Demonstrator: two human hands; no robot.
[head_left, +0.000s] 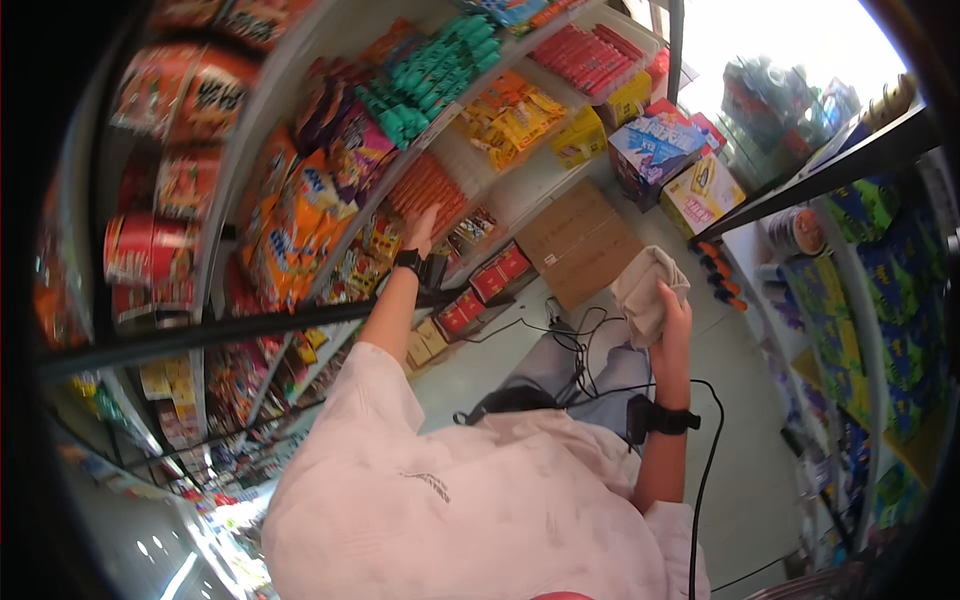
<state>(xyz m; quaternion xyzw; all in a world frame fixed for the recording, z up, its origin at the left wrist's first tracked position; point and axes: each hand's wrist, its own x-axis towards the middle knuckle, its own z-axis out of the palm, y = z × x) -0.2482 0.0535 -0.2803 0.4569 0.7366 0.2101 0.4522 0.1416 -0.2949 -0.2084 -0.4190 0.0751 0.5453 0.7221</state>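
Observation:
My left hand (421,230) reaches to the shelf, its fingers stretched against the near end of a row of slim orange-red snack packets (428,190). It does not appear to grip any of them. A dark band circles that wrist. On my right side, away from the shelf, my right hand (675,312) is closed around a bunched beige cloth (647,290). The fingers under the cloth are partly hidden. Just beyond the orange-red packets lie yellow packets (512,115), and green packets (430,75) are heaped on their far left side.
A brown cardboard box (580,240) stands on the floor ahead, beside red boxes (500,272). Black cables (580,345) hang at my legs, and one loops past my right arm. Blue and yellow cartons (655,150) stand beyond. Another stocked shelf (850,300) lines the right.

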